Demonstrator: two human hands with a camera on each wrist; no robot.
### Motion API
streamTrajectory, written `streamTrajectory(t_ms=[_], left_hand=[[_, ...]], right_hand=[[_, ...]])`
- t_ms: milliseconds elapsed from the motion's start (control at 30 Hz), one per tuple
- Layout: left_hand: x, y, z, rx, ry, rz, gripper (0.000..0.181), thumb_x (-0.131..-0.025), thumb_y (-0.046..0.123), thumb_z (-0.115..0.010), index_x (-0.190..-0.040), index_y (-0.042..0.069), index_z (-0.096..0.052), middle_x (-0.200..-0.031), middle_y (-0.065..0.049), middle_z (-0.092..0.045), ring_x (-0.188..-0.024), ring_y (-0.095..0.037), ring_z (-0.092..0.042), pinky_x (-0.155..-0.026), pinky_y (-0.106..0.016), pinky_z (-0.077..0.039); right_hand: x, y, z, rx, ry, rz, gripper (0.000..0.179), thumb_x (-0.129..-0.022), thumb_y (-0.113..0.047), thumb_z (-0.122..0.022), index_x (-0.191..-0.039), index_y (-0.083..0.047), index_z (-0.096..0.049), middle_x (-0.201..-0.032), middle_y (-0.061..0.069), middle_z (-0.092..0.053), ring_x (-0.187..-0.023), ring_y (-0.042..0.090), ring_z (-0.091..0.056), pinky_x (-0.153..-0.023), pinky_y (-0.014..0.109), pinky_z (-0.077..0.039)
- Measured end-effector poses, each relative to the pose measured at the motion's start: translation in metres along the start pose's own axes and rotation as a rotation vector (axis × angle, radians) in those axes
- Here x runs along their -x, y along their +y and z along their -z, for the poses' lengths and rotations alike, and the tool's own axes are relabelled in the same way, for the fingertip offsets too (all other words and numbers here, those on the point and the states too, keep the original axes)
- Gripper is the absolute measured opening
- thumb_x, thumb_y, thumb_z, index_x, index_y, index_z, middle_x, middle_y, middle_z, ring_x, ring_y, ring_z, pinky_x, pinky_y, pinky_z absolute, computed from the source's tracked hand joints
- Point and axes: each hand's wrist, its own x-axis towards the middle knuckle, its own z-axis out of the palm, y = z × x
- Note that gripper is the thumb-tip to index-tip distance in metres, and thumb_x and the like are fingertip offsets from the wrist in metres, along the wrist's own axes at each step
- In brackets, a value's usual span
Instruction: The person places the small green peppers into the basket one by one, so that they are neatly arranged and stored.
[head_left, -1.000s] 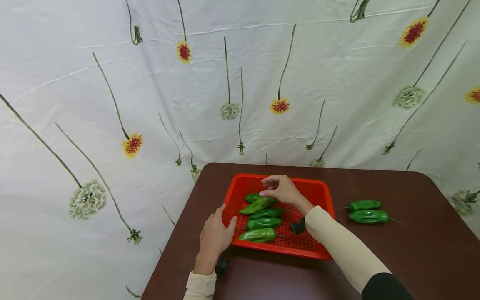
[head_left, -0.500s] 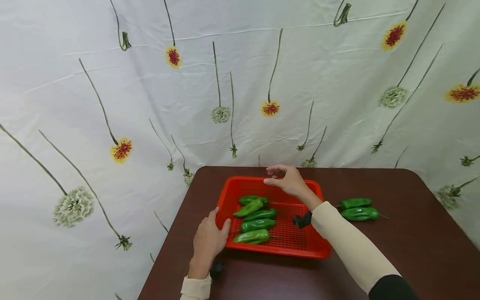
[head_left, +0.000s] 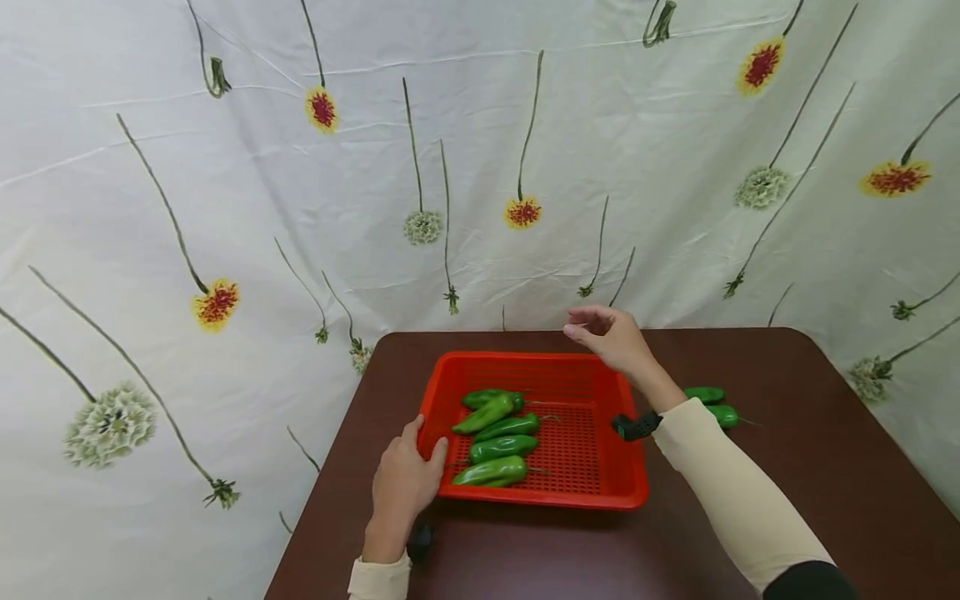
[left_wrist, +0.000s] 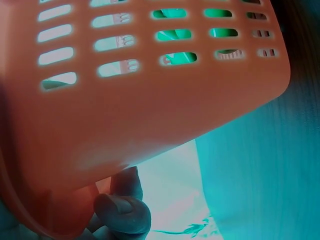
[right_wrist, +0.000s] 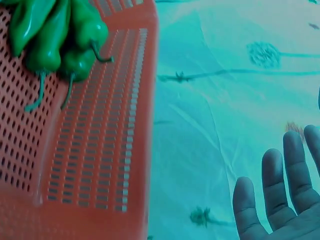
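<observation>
A red plastic basket [head_left: 540, 497] with slotted walls sits on the dark table. Several green peppers [head_left: 504, 447] lie in its left half, stems mostly to the right. My left hand [head_left: 405, 479] holds the basket's left rim near the front corner; thumb and fingertips [left_wrist: 122, 212] show at the rim in the left wrist view. Nothing is in my right hand [head_left: 611, 337], raised above the basket's far right corner with fingers spread and slightly bent. In the right wrist view its fingers [right_wrist: 275, 180] are beside the basket, apart from it.
Two more green peppers [head_left: 722, 415] lie on the brown table [head_left: 810, 467] right of the basket, partly hidden by my right forearm. A white cloth [head_left: 337, 183] with printed flowers hangs behind the table's far edge.
My right hand has risen from over the peppers in the basket and moved right, toward the far right corner. The left hand stays on the rim. The head view has shifted slightly right.
</observation>
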Motion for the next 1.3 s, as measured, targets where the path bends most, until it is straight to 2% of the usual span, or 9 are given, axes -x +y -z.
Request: streamTrajectory(t_ms=[133, 233, 367, 533, 667, 900, 933, 1067, 1300], left_hand=[[0.002, -0.002, 0.003, -0.013, 0.012, 0.009, 0.066, -0.092, 0.044, -0.066, -0.148, 0.015, -0.049, -0.107, -0.014, -0.067, -0.086, -0.028, -0.065, -0.076, -0.052, -0.057], [0.002, -0.004, 0.006, -0.022, 0.017, 0.010, 0.066, -0.092, 0.044, -0.066, -0.148, 0.014, -0.049, -0.107, -0.014, -0.067, -0.087, -0.029, -0.065, -0.076, -0.052, -0.058], [0.001, -0.004, 0.007, -0.024, 0.014, -0.004, 0.066, -0.092, 0.043, -0.065, -0.148, 0.013, -0.049, -0.108, -0.016, -0.067, -0.088, -0.030, -0.066, -0.076, -0.054, -0.057], [0.000, -0.002, 0.006, -0.029, 0.010, -0.005, 0.066, -0.092, 0.043, -0.065, -0.148, 0.013, -0.048, -0.109, -0.016, -0.067, -0.088, -0.030, -0.066, -0.076, -0.054, -0.057], [0.000, -0.001, 0.004, -0.024, 0.010, -0.007, 0.066, -0.092, 0.043, -0.065, -0.148, 0.013, -0.049, -0.110, -0.016, -0.067, -0.090, -0.031, -0.066, -0.077, -0.055, -0.057], [-0.001, 0.000, 0.001, -0.019, 0.016, -0.019, 0.065, -0.092, 0.044, -0.065, -0.148, 0.014, -0.050, -0.111, -0.016, -0.067, -0.092, -0.032, -0.066, -0.078, -0.055, -0.057], [-0.001, 0.000, 0.001, -0.019, 0.015, -0.018, 0.065, -0.092, 0.044, -0.065, -0.148, 0.014, -0.050, -0.111, -0.016, -0.068, -0.092, -0.032, -0.067, -0.078, -0.055, -0.057], [0.000, 0.000, 0.000, -0.023, 0.014, -0.020, 0.065, -0.092, 0.044, -0.066, -0.147, 0.013, -0.050, -0.109, -0.016, -0.068, -0.090, -0.032, -0.067, -0.077, -0.054, -0.057], [-0.001, 0.001, 0.000, -0.026, 0.016, -0.016, 0.066, -0.092, 0.044, -0.065, -0.148, 0.014, -0.050, -0.110, -0.016, -0.067, -0.092, -0.032, -0.066, -0.079, -0.054, -0.057]], right_hand=[[0.006, 0.004, 0.010, -0.021, 0.039, -0.022, 0.046, -0.094, -0.038, -0.070, -0.134, -0.017, -0.063, -0.132, 0.009, -0.065, -0.111, 0.026, -0.060, -0.085, 0.029, -0.051], [0.009, 0.009, 0.015, -0.021, 0.067, -0.037, 0.049, -0.093, -0.042, -0.070, -0.135, -0.019, -0.063, -0.133, 0.008, -0.064, -0.116, 0.023, -0.059, -0.092, 0.030, -0.049], [0.014, 0.020, 0.024, 0.001, 0.100, -0.038, 0.051, -0.092, -0.048, -0.069, -0.133, -0.018, -0.064, -0.131, 0.007, -0.064, -0.114, 0.019, -0.057, -0.094, 0.030, -0.047], [0.023, 0.036, 0.040, 0.028, 0.139, -0.050, 0.054, -0.091, -0.049, -0.068, -0.133, -0.016, -0.064, -0.129, 0.007, -0.066, -0.108, 0.011, -0.059, -0.086, 0.019, -0.050], [0.032, 0.049, 0.054, 0.045, 0.175, -0.064, 0.055, -0.091, -0.050, -0.069, -0.133, -0.015, -0.064, -0.123, -0.001, -0.066, -0.103, 0.002, -0.058, -0.082, 0.013, -0.049], [0.054, 0.062, 0.086, 0.073, 0.214, -0.062, 0.054, -0.093, -0.046, -0.067, -0.135, -0.012, -0.063, -0.111, -0.021, -0.061, -0.102, -0.002, -0.056, -0.080, 0.013, -0.048], [0.055, 0.069, 0.092, 0.080, 0.219, -0.062, 0.055, -0.093, -0.048, -0.067, -0.135, -0.013, -0.063, -0.112, -0.022, -0.060, -0.102, -0.003, -0.056, -0.080, 0.012, -0.048], [0.069, 0.077, 0.107, 0.131, 0.223, -0.098, 0.055, -0.094, -0.050, -0.064, -0.137, -0.016, -0.061, -0.115, -0.025, -0.058, -0.106, -0.009, -0.051, -0.083, 0.011, -0.044], [0.086, 0.096, 0.120, 0.175, 0.246, -0.134, 0.055, -0.094, -0.051, -0.063, -0.136, -0.016, -0.061, -0.112, -0.027, -0.058, -0.103, -0.009, -0.052, -0.080, 0.012, -0.045]])
